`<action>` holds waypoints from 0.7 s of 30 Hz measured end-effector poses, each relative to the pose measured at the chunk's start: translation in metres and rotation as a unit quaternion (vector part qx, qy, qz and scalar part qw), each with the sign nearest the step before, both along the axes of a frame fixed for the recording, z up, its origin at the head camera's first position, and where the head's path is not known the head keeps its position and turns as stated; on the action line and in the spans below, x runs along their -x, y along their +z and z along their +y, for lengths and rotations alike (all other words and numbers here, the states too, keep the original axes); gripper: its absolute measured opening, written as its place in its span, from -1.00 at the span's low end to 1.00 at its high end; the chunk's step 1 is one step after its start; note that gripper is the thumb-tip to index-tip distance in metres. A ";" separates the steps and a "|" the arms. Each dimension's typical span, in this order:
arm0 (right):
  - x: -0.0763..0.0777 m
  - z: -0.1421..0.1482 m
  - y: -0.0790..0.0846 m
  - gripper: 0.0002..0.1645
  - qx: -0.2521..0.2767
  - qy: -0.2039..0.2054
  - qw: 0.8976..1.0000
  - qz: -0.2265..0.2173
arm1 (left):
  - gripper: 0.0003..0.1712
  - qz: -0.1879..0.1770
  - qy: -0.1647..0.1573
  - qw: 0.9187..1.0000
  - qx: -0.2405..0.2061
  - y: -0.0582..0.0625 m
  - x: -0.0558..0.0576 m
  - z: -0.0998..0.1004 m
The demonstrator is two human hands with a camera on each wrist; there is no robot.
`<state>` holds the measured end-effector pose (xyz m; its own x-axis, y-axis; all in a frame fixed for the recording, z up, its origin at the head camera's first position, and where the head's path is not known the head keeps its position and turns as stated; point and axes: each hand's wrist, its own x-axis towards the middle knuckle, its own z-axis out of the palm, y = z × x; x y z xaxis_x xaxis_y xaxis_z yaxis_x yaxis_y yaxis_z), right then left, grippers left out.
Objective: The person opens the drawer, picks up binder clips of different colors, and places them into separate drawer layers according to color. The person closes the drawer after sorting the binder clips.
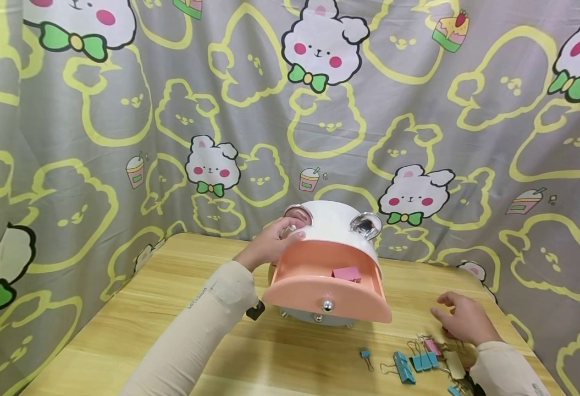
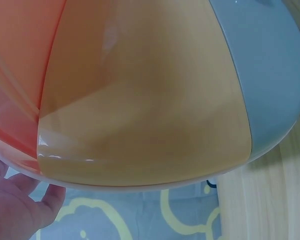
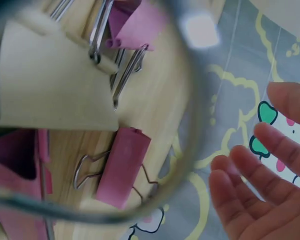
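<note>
Nearest, on a pale wood-grain table (image 1: 294, 363), lie metal binder clips with wire handles: a small blue clip (image 1: 365, 353) apart at left, a larger blue clip (image 1: 404, 367), and a cream clip (image 1: 454, 364) close to a bright pink clip (image 1: 432, 346). Just beyond them, the right hand (image 1: 468, 319) hovers, fingers relaxed and holding nothing. Farther back, a glossy peach plastic drawer (image 1: 326, 291) stands pulled out from a rounded white plastic cabinet (image 1: 334, 220); a folded pink binder clip (image 1: 346, 273) lies inside. The left hand (image 1: 272, 242) rests with loosely extended fingers on the cabinet, beside its silver round ornament (image 1: 298, 215). Behind hangs a grey bear-print curtain (image 1: 260, 121).
</note>
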<state>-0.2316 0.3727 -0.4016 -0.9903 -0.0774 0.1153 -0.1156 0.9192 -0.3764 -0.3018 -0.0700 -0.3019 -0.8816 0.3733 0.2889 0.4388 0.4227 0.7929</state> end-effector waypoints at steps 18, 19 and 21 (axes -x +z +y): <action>0.004 0.014 -0.010 -0.39 -0.017 0.005 0.993 -0.114 | -0.61 0.008 -0.004 1.000 0.007 -0.001 0.001 0.001; 0.004 0.015 -0.011 -0.39 -0.015 0.005 0.992 -0.123 | -0.60 0.010 -0.004 1.000 0.009 -0.001 0.001 0.001; 0.004 0.016 -0.013 -0.37 -0.017 0.010 0.991 -0.136 | -0.60 0.011 -0.003 1.000 0.012 -0.001 0.001 0.001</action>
